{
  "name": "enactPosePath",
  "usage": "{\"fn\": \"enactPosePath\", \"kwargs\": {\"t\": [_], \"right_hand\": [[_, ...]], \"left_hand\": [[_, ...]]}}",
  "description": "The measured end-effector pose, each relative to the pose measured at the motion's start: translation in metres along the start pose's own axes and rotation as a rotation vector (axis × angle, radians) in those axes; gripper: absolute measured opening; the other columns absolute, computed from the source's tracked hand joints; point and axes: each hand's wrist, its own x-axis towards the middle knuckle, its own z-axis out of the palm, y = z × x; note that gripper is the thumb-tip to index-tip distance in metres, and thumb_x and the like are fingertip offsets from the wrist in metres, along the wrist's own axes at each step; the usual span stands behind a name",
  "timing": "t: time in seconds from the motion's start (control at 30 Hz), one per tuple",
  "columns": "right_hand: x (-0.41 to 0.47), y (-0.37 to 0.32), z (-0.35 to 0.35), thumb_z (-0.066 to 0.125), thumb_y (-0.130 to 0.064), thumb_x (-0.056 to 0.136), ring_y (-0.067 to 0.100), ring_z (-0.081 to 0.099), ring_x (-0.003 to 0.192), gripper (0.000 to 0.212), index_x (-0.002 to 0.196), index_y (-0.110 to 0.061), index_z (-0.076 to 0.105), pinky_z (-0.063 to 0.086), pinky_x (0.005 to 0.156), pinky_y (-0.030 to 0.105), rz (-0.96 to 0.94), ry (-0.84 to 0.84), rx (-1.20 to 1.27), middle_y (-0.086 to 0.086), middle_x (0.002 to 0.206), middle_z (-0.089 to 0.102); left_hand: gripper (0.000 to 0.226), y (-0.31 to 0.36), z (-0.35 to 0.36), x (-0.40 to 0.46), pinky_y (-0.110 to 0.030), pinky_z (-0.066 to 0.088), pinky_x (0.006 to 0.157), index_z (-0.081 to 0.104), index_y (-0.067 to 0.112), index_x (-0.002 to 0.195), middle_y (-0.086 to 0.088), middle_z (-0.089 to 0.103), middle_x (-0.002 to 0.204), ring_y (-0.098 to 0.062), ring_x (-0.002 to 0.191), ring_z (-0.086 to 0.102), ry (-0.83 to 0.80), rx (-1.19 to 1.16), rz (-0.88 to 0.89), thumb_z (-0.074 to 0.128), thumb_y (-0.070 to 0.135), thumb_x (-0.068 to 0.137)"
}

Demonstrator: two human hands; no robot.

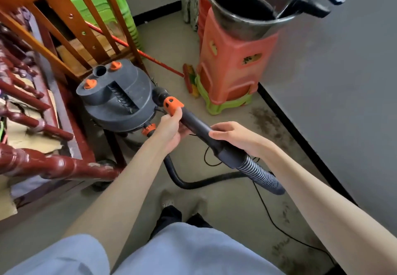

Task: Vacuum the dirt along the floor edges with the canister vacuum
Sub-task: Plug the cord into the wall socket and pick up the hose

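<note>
The grey floor point(225, 206) carries the canister vacuum point(117, 96), stacked stools point(227, 66), brush point(189, 79) and dirt point(270, 122).

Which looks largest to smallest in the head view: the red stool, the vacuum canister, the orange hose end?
1. Red stool
2. Vacuum canister, nearly as large; differing distance from the camera makes these two unsure
3. Orange hose end, clearly smallest

canister vac point(117, 98): black/orange, on floor | hose point(261, 174): ribbed | dirt point(270, 122): by wall
</note>
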Motion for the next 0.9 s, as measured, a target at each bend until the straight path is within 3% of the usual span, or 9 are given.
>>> {"fn": "enactPosePath", "kwargs": {"t": [0.13, 0.27, 0.37, 0.5, 0.6, 0.7, 0.77, 0.83, 0.9], "right_hand": [[-0.001, -0.016, -0.008, 0.064, -0.033, 0.090, 0.013, 0.056, 0.079, 0.030, 0.106, -0.008, 0.062, 0.043, 0.068, 0.022, -0.103, 0.172, -0.133, 0.002, 0.090, 0.063], [0.007, -0.037, -0.013, 0.072, -0.031, 0.085, 0.004, 0.045, 0.064, 0.029, 0.093, -0.014, 0.049, 0.035, 0.055, 0.012, -0.221, 0.372, -0.260, -0.011, 0.074, 0.049], [0.018, -0.053, -0.019, 0.072, -0.025, 0.083, 0.013, 0.051, 0.071, 0.028, 0.095, -0.011, 0.051, 0.037, 0.057, 0.019, -0.243, 0.464, -0.183, -0.003, 0.081, 0.055], [0.039, -0.071, -0.026, 0.070, -0.014, 0.082, 0.018, 0.056, 0.062, 0.019, 0.088, -0.008, 0.053, 0.043, 0.058, 0.029, -0.233, 0.461, -0.080, -0.001, 0.067, 0.056], [0.069, -0.081, -0.013, 0.068, -0.010, 0.081, 0.018, 0.057, 0.054, 0.019, 0.080, -0.013, 0.049, 0.045, 0.054, 0.029, -0.180, 0.392, -0.028, 0.001, 0.062, 0.056], [0.113, -0.090, 0.008, 0.066, -0.008, 0.080, 0.009, 0.053, 0.045, 0.019, 0.079, -0.015, 0.048, 0.043, 0.046, 0.022, -0.130, 0.336, 0.072, -0.001, 0.061, 0.053], [0.148, -0.099, 0.020, 0.065, -0.008, 0.080, 0.009, 0.052, 0.043, 0.017, 0.081, -0.013, 0.049, 0.042, 0.044, 0.022, -0.088, 0.327, 0.163, -0.001, 0.060, 0.053], [0.184, -0.107, 0.027, 0.064, -0.008, 0.080, 0.012, 0.050, 0.043, 0.017, 0.082, -0.012, 0.048, 0.042, 0.046, 0.025, -0.041, 0.336, 0.259, 0.001, 0.058, 0.053], [0.221, -0.114, 0.032, 0.064, -0.008, 0.079, 0.013, 0.050, 0.043, 0.018, 0.085, -0.011, 0.047, 0.042, 0.045, 0.026, 0.002, 0.329, 0.338, 0.000, 0.053, 0.055]], "left_hand": [[0.040, 0.019, 0.019, -0.004, -0.041, 0.053, 0.086, 0.037, 0.003, 0.134, -0.016, 0.055, 0.125, -0.025, 0.099, 0.064, -0.171, 0.054, 0.120, 0.045, 0.023, 0.100], [0.032, 0.047, 0.043, -0.013, -0.030, 0.055, 0.078, 0.038, 0.007, 0.127, -0.013, 0.057, 0.122, -0.021, 0.094, 0.066, -0.247, 0.162, 0.276, 0.048, 0.017, 0.099], [0.032, 0.070, 0.046, -0.012, -0.031, 0.055, 0.084, 0.040, 0.008, 0.127, -0.013, 0.060, 0.121, -0.025, 0.102, 0.065, -0.282, 0.234, 0.345, 0.050, 0.017, 0.098], [0.027, 0.098, 0.022, 0.010, -0.029, 0.052, 0.086, 0.053, 0.009, 0.124, -0.007, 0.065, 0.112, -0.019, 0.103, 0.064, -0.294, 0.486, 0.423, 0.048, 0.013, 0.098], [0.024, 0.108, -0.014, 0.045, -0.022, 0.050, 0.077, 0.057, 0.013, 0.118, 0.003, 0.066, 0.097, -0.010, 0.089, 0.062, -0.174, 0.523, 0.389, 0.046, 0.008, 0.097], [0.022, 0.114, -0.056, 0.092, -0.017, 0.043, 0.066, 0.056, 0.011, 0.108, 0.004, 0.061, 0.083, -0.008, 0.074, 0.055, 0.047, 0.483, 0.282, 0.040, 0.001, 0.097], [0.022, 0.119, -0.088, 0.126, -0.024, 0.045, 0.072, 0.057, 0.011, 0.103, 0.001, 0.061, 0.085, -0.015, 0.080, 0.056, 0.167, 0.516, 0.228, 0.040, 0.000, 0.096], [0.021, 0.124, -0.119, 0.159, -0.035, 0.045, 0.089, 0.060, 0.012, 0.104, -0.006, 0.064, 0.101, -0.026, 0.099, 0.057, 0.244, 0.591, 0.205, 0.044, 0.002, 0.095], [0.022, 0.131, -0.145, 0.190, -0.038, 0.043, 0.094, 0.062, 0.008, 0.110, -0.012, 0.064, 0.113, -0.031, 0.110, 0.056, 0.305, 0.668, 0.232, 0.048, 0.004, 0.094]]}}
